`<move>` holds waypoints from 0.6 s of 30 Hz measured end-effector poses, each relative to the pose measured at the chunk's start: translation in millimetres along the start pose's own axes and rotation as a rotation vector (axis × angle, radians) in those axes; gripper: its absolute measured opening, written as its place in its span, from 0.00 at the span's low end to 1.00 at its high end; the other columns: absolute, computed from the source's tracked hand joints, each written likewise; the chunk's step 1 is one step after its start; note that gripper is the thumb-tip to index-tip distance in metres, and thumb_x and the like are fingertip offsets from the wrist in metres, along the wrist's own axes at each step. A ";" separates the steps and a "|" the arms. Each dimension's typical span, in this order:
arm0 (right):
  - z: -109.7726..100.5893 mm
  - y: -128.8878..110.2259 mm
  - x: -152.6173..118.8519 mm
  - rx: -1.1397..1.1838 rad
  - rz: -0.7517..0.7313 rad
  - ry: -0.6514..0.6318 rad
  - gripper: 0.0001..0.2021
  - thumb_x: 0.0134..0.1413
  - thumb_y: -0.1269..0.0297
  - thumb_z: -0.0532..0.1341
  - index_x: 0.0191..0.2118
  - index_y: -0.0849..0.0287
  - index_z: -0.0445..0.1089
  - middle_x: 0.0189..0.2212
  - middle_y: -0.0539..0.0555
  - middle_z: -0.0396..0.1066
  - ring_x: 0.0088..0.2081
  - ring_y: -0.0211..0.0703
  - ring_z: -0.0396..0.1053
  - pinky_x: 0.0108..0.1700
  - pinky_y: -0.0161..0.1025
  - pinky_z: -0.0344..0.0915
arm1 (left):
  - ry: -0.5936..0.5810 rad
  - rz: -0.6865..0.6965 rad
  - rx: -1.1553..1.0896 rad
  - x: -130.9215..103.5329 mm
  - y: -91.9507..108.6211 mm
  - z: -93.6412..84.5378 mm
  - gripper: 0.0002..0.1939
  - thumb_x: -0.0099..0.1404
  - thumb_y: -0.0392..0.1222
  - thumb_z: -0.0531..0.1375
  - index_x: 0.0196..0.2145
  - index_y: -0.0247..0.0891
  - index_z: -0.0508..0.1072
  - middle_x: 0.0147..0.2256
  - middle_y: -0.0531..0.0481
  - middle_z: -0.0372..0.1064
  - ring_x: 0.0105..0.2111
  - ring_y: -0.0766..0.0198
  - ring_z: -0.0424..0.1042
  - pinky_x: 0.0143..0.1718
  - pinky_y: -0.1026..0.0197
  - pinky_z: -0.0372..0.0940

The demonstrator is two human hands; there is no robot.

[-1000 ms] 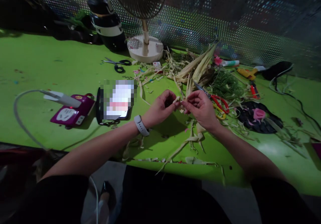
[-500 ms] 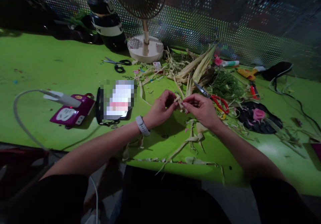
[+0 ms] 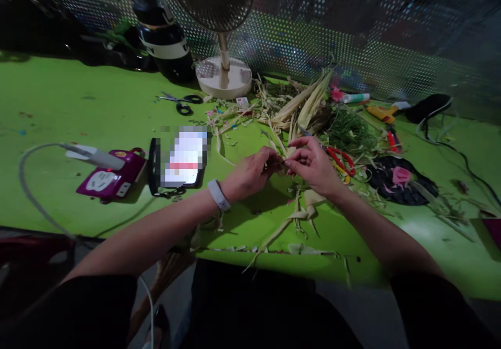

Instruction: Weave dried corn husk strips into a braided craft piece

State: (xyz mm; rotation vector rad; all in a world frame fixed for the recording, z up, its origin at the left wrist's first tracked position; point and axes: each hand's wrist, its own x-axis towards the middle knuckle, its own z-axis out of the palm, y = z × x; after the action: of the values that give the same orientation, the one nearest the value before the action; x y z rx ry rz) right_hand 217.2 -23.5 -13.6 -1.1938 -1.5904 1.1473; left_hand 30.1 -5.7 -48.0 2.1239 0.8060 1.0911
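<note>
My left hand [image 3: 252, 174], with a pale band on its wrist, is closed on a small piece that its curled fingers mostly hide. Facing it, my right hand [image 3: 311, 165] pinches with thumb and forefinger at the same spot; what lies between these fingertips is too small to make out. Both hands are raised over the green table [image 3: 250, 224], fingertips nearly touching. Just behind them lies a heap of dry husks [image 3: 297, 109]. Red-handled scissors [image 3: 344, 161] rest beside my right hand. Husk strips [image 3: 299, 216] lie on the table below the hands.
At the left are a purple power socket [image 3: 111, 174] with a white cable and a lit phone [image 3: 186, 156]. Black scissors [image 3: 182, 101], a fan base [image 3: 223, 77] and a dark bottle [image 3: 166, 46] stand or lie behind. A yellow glue gun [image 3: 381, 113] and black tray [image 3: 403, 182] are right.
My left hand has turned so its back shows more, and its fingers now cover the pale piece seen between the hands before. My right hand's fingers have lifted and spread slightly.
</note>
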 end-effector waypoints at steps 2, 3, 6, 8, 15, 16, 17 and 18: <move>0.3 -1.1 0.2 0.019 -0.015 -0.016 0.19 0.48 0.66 0.64 0.46 0.56 0.59 0.28 0.46 0.70 0.29 0.36 0.71 0.34 0.36 0.69 | -0.001 0.042 -0.020 0.7 -1.6 -2.1 0.08 0.61 0.32 0.58 0.39 0.37 0.65 0.34 0.48 0.70 0.31 0.67 0.71 0.32 0.63 0.64; 0.6 -1.4 0.1 0.026 -0.012 -0.012 0.20 0.48 0.66 0.64 0.47 0.56 0.58 0.30 0.47 0.70 0.30 0.36 0.71 0.35 0.37 0.70 | 0.004 0.064 -0.034 1.0 -2.2 -2.8 0.08 0.62 0.32 0.58 0.39 0.37 0.65 0.34 0.48 0.70 0.31 0.67 0.71 0.33 0.63 0.64; 1.9 0.0 -0.2 0.039 0.003 0.021 0.20 0.47 0.66 0.63 0.46 0.55 0.57 0.32 0.48 0.68 0.31 0.36 0.69 0.36 0.37 0.71 | 0.013 0.089 -0.089 1.6 -2.9 -3.4 0.09 0.61 0.32 0.58 0.40 0.37 0.65 0.33 0.48 0.70 0.31 0.66 0.71 0.33 0.62 0.65; 2.6 2.6 -0.3 0.045 -0.009 0.029 0.20 0.47 0.66 0.63 0.45 0.54 0.56 0.32 0.48 0.65 0.31 0.36 0.68 0.35 0.37 0.71 | 0.014 0.062 -0.130 2.1 -2.0 -3.6 0.09 0.61 0.33 0.59 0.39 0.38 0.65 0.34 0.48 0.70 0.31 0.65 0.71 0.34 0.61 0.65; 5.2 4.4 -1.7 0.075 -0.103 0.056 0.19 0.48 0.69 0.59 0.46 0.53 0.55 0.36 0.50 0.63 0.36 0.38 0.68 0.38 0.39 0.72 | -0.078 -0.228 -0.496 6.2 2.4 -8.4 0.22 0.61 0.45 0.63 0.51 0.38 0.65 0.33 0.49 0.70 0.33 0.65 0.71 0.35 0.62 0.66; 7.0 4.3 -2.4 0.084 -0.111 0.057 0.19 0.47 0.70 0.59 0.46 0.53 0.55 0.35 0.50 0.62 0.36 0.38 0.68 0.39 0.40 0.72 | -0.077 -0.267 -0.563 6.2 3.3 -7.8 0.21 0.62 0.47 0.62 0.50 0.38 0.66 0.35 0.49 0.70 0.35 0.65 0.71 0.37 0.62 0.66; 9.3 4.7 -3.3 0.099 -0.118 0.054 0.19 0.46 0.70 0.59 0.46 0.53 0.55 0.35 0.49 0.62 0.37 0.38 0.68 0.39 0.40 0.72 | -0.057 -0.301 -0.613 5.9 4.4 -6.5 0.19 0.63 0.49 0.61 0.47 0.38 0.67 0.35 0.49 0.70 0.35 0.66 0.71 0.37 0.63 0.67; 12.1 5.5 -4.3 0.115 -0.123 0.047 0.20 0.45 0.71 0.59 0.45 0.53 0.55 0.34 0.49 0.62 0.37 0.39 0.68 0.40 0.41 0.72 | -0.025 -0.335 -0.645 5.4 5.7 -4.4 0.17 0.63 0.51 0.60 0.44 0.38 0.68 0.35 0.50 0.70 0.34 0.67 0.70 0.36 0.63 0.66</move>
State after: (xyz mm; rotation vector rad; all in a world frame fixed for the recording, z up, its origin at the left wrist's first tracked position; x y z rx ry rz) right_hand 207.9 -29.2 -22.3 -1.0262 -1.5199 1.1083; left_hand 30.3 -4.3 -39.2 1.4051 0.6526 0.9730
